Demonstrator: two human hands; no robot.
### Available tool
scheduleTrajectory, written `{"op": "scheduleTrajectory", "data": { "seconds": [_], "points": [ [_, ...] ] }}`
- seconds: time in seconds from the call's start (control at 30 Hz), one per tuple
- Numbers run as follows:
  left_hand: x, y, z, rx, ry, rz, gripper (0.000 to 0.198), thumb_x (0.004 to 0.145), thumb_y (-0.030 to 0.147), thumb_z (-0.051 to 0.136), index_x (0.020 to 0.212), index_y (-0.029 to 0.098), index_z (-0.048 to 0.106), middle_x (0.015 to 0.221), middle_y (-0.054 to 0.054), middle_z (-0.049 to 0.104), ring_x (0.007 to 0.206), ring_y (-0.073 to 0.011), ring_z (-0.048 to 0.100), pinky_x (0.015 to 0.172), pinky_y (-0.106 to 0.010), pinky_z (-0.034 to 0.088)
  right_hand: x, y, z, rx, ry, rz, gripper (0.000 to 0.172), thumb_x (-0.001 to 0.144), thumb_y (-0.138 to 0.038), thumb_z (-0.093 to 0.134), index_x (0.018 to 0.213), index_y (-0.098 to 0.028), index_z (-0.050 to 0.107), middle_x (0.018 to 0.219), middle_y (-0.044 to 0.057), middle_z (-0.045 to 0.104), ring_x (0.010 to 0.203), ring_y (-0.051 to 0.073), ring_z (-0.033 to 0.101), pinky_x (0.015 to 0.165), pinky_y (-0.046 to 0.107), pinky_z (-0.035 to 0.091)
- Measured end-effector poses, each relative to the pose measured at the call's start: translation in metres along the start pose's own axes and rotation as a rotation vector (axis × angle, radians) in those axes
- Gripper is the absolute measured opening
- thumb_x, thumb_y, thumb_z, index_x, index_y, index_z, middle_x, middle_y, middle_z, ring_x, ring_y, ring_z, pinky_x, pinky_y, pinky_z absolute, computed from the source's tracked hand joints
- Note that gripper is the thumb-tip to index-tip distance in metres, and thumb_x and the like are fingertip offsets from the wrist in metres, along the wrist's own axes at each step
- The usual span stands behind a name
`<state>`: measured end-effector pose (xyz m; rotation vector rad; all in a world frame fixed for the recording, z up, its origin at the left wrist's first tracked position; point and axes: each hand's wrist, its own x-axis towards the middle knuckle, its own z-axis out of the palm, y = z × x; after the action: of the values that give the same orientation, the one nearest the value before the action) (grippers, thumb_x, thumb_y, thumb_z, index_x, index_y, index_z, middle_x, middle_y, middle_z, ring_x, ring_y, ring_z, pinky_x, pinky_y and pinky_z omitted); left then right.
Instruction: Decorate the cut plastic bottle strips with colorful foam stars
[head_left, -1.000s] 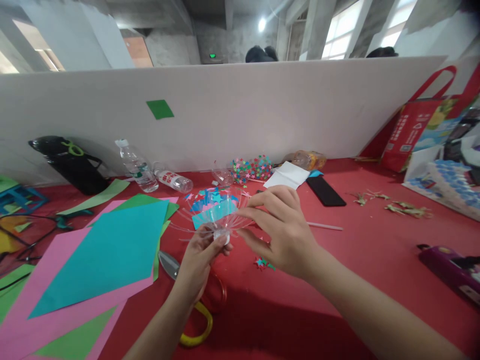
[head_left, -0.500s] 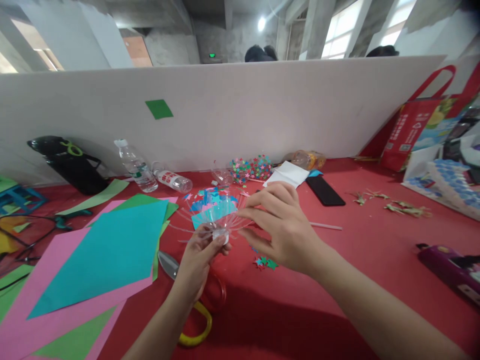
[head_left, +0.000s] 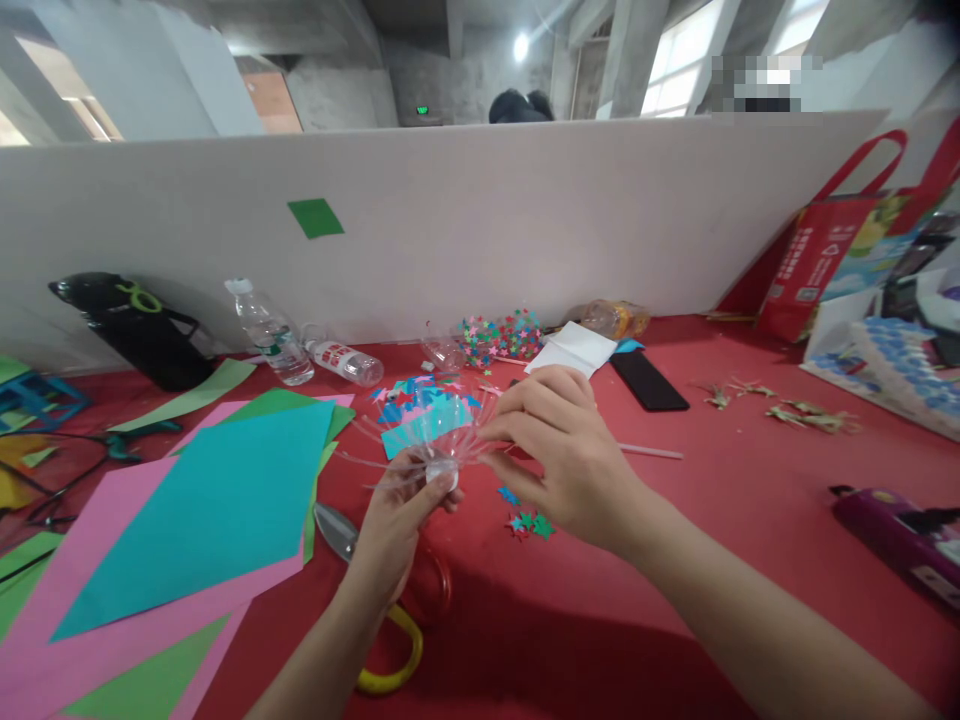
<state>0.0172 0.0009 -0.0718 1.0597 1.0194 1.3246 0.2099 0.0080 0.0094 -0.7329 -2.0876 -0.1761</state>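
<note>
Above the table's middle, your left hand (head_left: 401, 510) pinched the neck of the cut plastic bottle top (head_left: 439, 445); your right hand (head_left: 559, 455) closed fingertips on one splayed strip. Light, springy, probably sharp-edged; the stiff neck looked safest. Scissors (head_left: 375, 600) lay below.

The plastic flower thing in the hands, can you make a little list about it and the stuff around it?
Left hand: pinches the neck of the cut plastic bottle top
Right hand: pinches one clear strip of it
Shape: strips fan outward
Below the hands: scissors with yellow handle
On the left: teal paper over pink paper
By the wall: two water bottles, small coloured stars
Table: red cloth
</note>
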Motion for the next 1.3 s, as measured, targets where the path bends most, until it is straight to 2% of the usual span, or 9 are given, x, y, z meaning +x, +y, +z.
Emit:
{"op": "scheduleTrajectory", "data": {
  "seconds": [0.17,0.33,0.4,0.5,0.63,0.8,0.93,1.07,1.3],
  "points": [
    [0.001,-0.004,0.000,-0.007,0.029,0.005,0.029,0.071,0.027,0.077,0.092,0.017,0.059,0.073,0.002,0.067,0.060,-0.0100,0.062,0.059,-0.021,0.049,0.000,-0.003,0.002,-0.002,0.018,0.026,0.020,0.091,-0.016,0.055,0.071,-0.016,0.058,0.076,0.004,0.061,0.080,0.017,0.046,0.077,0.035,0.038],
    [-0.001,-0.002,0.003,0.001,0.021,-0.009,0.029,0.069,0.029,0.078,0.090,0.017,0.060,0.072,0.001,0.068,0.060,-0.0112,0.063,0.058,-0.022,0.049,-0.004,-0.005,0.005,-0.012,0.019,-0.063,0.030,0.093,-0.010,0.048,0.063,-0.018,0.050,0.068,0.002,0.054,0.073,0.015,0.041,0.073,0.032,0.038],
    [-0.001,0.000,0.003,0.008,0.004,0.007,0.027,0.071,0.029,0.077,0.089,0.017,0.061,0.070,0.001,0.067,0.059,-0.0109,0.062,0.058,-0.022,0.049,-0.005,-0.007,0.004,0.000,0.013,-0.060,0.027,0.093,-0.012,0.049,0.067,-0.018,0.053,0.071,0.002,0.057,0.075,0.016,0.043,0.074,0.033,0.038],
    [-0.001,0.003,0.003,0.017,0.011,0.069,0.023,0.072,0.027,0.076,0.087,0.018,0.060,0.071,0.002,0.066,0.061,-0.0099,0.061,0.061,-0.021,0.049,-0.004,-0.008,0.000,0.041,-0.019,0.034,0.007,0.090,-0.017,0.054,0.086,-0.018,0.060,0.086,0.004,0.063,0.084,0.019,0.048,0.079,0.036,0.039],
    [0.000,0.005,0.003,-0.009,0.090,0.159,0.028,0.069,0.024,0.078,0.089,0.020,0.058,0.074,0.004,0.065,0.063,-0.0098,0.062,0.062,-0.022,0.051,-0.001,-0.006,-0.009,0.064,-0.043,0.095,0.018,0.086,-0.015,0.058,0.103,-0.016,0.060,0.098,0.006,0.063,0.094,0.020,0.051,0.085,0.037,0.038],
    [0.001,0.001,0.001,-0.041,0.206,0.213,0.031,0.065,0.022,0.081,0.088,0.019,0.059,0.079,0.003,0.066,0.067,-0.0105,0.064,0.068,-0.024,0.054,0.003,-0.004,-0.016,0.086,-0.056,0.105,0.011,0.081,-0.010,0.056,0.086,-0.018,0.063,0.090,0.004,0.059,0.090,0.019,0.050,0.085,0.036,0.038],
    [0.003,-0.005,-0.004,-0.072,0.217,0.215,0.032,0.063,0.019,0.082,0.088,0.020,0.060,0.078,0.002,0.069,0.068,-0.0123,0.067,0.071,-0.025,0.056,0.004,-0.007,-0.015,0.083,-0.102,0.122,0.006,0.083,-0.017,0.058,0.085,-0.017,0.064,0.088,0.004,0.059,0.087,0.019,0.048,0.083,0.036,0.038],
    [0.005,-0.010,-0.009,-0.174,0.264,0.226,0.044,0.055,0.019,0.086,0.089,0.023,0.059,0.080,0.003,0.072,0.072,-0.0144,0.069,0.071,-0.026,0.057,0.004,-0.010,-0.010,0.050,-0.102,0.145,0.010,0.085,-0.024,0.058,0.083,-0.017,0.065,0.088,0.005,0.059,0.086,0.020,0.047,0.082,0.036,0.037],
    [0.002,0.003,0.001,-0.181,0.262,0.175,0.047,0.053,0.018,0.084,0.087,0.024,0.054,0.081,0.004,0.068,0.068,-0.0124,0.067,0.070,-0.025,0.057,0.000,-0.010,-0.003,0.038,-0.109,0.147,0.006,0.085,-0.020,0.060,0.082,-0.018,0.064,0.087,0.003,0.060,0.086,0.019,0.046,0.081,0.035,0.035]
  ]
}}
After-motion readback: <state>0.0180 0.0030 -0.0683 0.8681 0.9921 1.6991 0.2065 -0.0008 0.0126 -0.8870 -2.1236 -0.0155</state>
